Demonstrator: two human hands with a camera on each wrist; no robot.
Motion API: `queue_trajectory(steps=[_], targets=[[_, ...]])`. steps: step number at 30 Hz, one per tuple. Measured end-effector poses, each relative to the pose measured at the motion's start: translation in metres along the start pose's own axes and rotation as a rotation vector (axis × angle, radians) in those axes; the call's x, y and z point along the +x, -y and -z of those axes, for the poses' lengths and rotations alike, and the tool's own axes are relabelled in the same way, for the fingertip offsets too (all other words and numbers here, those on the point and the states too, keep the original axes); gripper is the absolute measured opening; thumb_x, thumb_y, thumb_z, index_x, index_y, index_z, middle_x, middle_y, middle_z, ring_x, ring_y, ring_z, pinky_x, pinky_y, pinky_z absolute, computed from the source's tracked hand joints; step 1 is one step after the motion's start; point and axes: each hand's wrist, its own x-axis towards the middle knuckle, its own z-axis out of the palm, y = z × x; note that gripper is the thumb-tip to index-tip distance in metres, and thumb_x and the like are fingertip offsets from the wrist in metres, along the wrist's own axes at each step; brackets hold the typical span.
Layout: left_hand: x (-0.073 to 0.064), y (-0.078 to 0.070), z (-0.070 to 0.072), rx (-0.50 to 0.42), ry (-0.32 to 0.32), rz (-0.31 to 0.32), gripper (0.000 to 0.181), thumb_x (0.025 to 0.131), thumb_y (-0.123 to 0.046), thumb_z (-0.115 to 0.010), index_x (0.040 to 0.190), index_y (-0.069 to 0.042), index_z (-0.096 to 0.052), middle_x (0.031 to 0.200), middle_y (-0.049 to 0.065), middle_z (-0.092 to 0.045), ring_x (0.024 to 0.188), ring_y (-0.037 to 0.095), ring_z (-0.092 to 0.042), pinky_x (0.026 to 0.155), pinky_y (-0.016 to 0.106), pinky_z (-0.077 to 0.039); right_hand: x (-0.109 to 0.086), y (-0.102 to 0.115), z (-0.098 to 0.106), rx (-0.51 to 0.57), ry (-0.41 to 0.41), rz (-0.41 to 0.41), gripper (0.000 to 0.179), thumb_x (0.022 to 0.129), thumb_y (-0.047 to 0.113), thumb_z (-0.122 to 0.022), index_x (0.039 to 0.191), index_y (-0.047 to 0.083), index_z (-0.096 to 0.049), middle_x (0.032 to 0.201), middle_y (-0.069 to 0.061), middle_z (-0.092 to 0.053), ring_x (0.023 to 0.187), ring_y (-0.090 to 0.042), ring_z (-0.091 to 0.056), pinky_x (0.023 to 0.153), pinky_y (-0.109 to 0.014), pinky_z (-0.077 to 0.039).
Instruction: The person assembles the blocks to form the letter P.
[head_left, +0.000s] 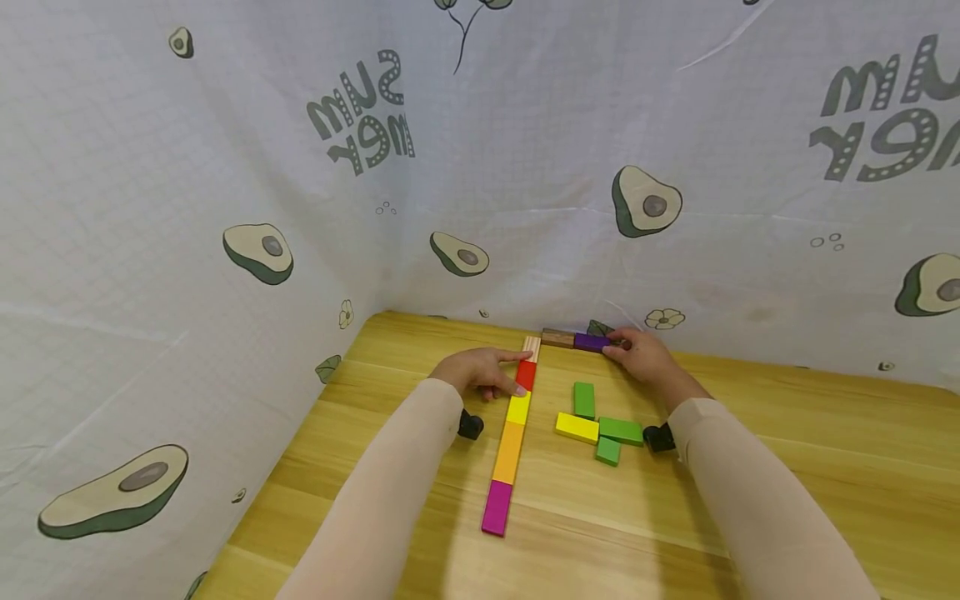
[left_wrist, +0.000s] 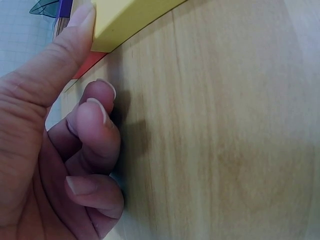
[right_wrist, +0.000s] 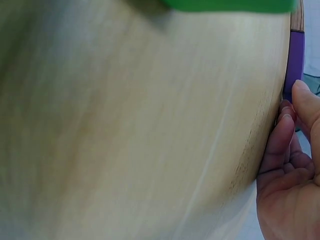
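A line of flat blocks runs away from me: magenta (head_left: pixel 497 507), orange (head_left: pixel 509 452), yellow (head_left: pixel 518 408), red (head_left: pixel 526 375) and light wood (head_left: pixel 532 347). My left hand (head_left: pixel 482 371) lies beside it, its straight index finger touching the far part and its thumb against the yellow block near the red one. The other left fingers are loosely bent and hold nothing. Along the back, a brown wooden block (head_left: pixel 558 337) meets a purple block (head_left: pixel 592 342). My right hand (head_left: pixel 643 354) pinches the purple block's right end between thumb and fingers, which partly hide that end.
Between the arms lie green blocks (head_left: pixel 620 431) and a loose yellow block (head_left: pixel 577 427). Behind the wooden table (head_left: pixel 585 542) hangs a white cloth (head_left: pixel 525 167) printed with avocados, close to the back row. It also covers the left side.
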Motion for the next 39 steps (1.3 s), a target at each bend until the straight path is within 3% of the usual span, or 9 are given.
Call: queue_trajectory(steps=[13,22,31,39], targets=[[0.0,-0.001,0.0,-0.013,0.007,0.002,0.082,0.087,-0.029,-0.083,0.155,-0.045,-0.041,0.066,0.001,-0.053,0.056,0.014,-0.045,0.056,0.023,-0.042,0.002,-0.001,-0.002,0.017,0.007,-0.02,0.05,0.107,0.034,-0.054,0.142,-0.001,-0.052,0.131,-0.03,-0.057,0.112,-0.041,-0.053,0.105,-0.058,-0.044],[0.0,-0.002,0.0,0.013,0.0,0.01,0.082,0.086,-0.03,-0.083,0.155,-0.046,-0.04,0.065,0.001,-0.052,0.056,0.014,-0.045,0.057,0.023,-0.041,0.0,-0.003,-0.001,0.062,-0.009,-0.047,0.052,0.105,0.037,-0.057,0.14,-0.002,-0.052,0.12,-0.025,-0.057,0.103,-0.036,-0.051,0.094,-0.049,-0.046],[0.0,-0.001,0.001,0.007,0.01,-0.002,0.081,0.088,-0.03,-0.082,0.155,-0.045,-0.04,0.065,0.0,-0.053,0.056,0.014,-0.046,0.057,0.023,-0.042,-0.002,-0.001,-0.001,0.053,-0.012,-0.057,0.052,0.105,0.037,-0.056,0.14,-0.001,-0.052,0.121,-0.025,-0.057,0.104,-0.036,-0.051,0.095,-0.049,-0.046],[0.0,0.0,0.0,0.012,0.008,-0.005,0.08,0.088,-0.031,-0.082,0.155,-0.045,-0.04,0.065,0.0,-0.051,0.056,0.014,-0.046,0.057,0.023,-0.041,-0.009,-0.006,-0.001,0.151,-0.014,-0.028,0.059,0.103,0.04,-0.061,0.142,-0.002,-0.046,0.125,-0.026,-0.057,0.107,-0.036,-0.054,0.095,-0.046,-0.047]])
